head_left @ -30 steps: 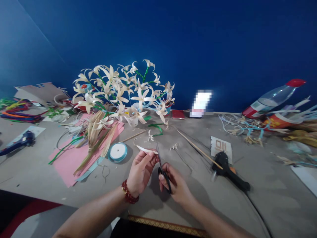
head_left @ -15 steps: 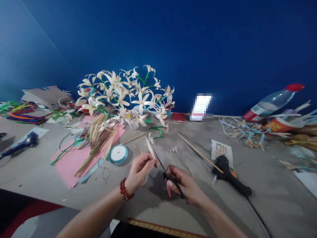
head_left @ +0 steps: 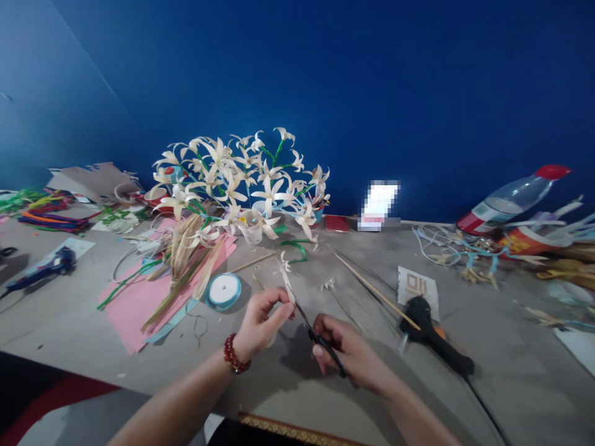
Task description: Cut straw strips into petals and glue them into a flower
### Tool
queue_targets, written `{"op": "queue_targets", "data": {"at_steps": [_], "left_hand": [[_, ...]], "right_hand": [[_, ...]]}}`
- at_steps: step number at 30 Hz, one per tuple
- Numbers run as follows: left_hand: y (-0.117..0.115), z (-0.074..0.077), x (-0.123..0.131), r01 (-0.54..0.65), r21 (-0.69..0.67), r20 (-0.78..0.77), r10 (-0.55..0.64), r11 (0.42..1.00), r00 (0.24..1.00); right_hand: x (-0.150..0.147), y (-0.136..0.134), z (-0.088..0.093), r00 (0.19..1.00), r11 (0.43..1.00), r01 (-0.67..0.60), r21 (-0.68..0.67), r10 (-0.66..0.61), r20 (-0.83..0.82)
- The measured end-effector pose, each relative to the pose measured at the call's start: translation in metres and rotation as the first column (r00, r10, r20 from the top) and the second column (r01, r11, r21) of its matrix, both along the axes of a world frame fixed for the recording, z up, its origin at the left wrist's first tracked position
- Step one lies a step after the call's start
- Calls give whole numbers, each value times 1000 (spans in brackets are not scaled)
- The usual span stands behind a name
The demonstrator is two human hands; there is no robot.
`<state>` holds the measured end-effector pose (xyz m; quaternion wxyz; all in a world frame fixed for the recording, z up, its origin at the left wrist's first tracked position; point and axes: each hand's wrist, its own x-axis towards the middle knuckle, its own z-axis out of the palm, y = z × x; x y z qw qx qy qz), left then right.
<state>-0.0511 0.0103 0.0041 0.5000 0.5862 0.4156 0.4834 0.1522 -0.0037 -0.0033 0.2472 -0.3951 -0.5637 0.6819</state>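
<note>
Between its thumb and fingers, my left hand (head_left: 266,316) pinches a pale narrow strip (head_left: 287,282) that points away from me. A red bead bracelet circles that wrist. My right hand (head_left: 343,347) grips black-handled scissors (head_left: 320,342), the fingers around the handles. Their blades reach up and left and lie along the strip, beside my left fingertips. Whether the blades touch the strip is hard to tell. Left of my left hand lies a spool of light blue ribbon (head_left: 224,291). Behind it stand white handmade flowers (head_left: 272,193) on green and blue stems in a cup.
A black glue gun (head_left: 434,341) with its cord lies at right, under the end of a thin stick (head_left: 372,288). Dried husks (head_left: 183,254) rest on pink paper (head_left: 123,313). A tilted bottle (head_left: 514,198), a blue glue gun (head_left: 44,272) and pipe cleaners (head_left: 53,217) lie farther out.
The scissor blades have closed together and now lie nearer the strip. My left hand keeps its pinch. The view has shifted slightly.
</note>
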Motion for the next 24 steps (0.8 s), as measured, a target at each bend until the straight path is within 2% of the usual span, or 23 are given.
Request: {"op": "queue_targets", "data": {"at_steps": [7, 14, 24], "left_hand": [[1, -3, -1, 34, 33, -46, -32, 999, 998], [1, -5, -1, 21, 57, -73, -17, 998, 997], [1, -3, -1, 37, 54, -60, -34, 998, 998]], "right_hand": [[-3, -2, -5, 1000, 1000, 0, -13, 0, 14], [-5, -4, -15, 999, 999, 8, 34, -10, 49], [-5, -3, -8, 997, 999, 8, 47, -11, 77]]}}
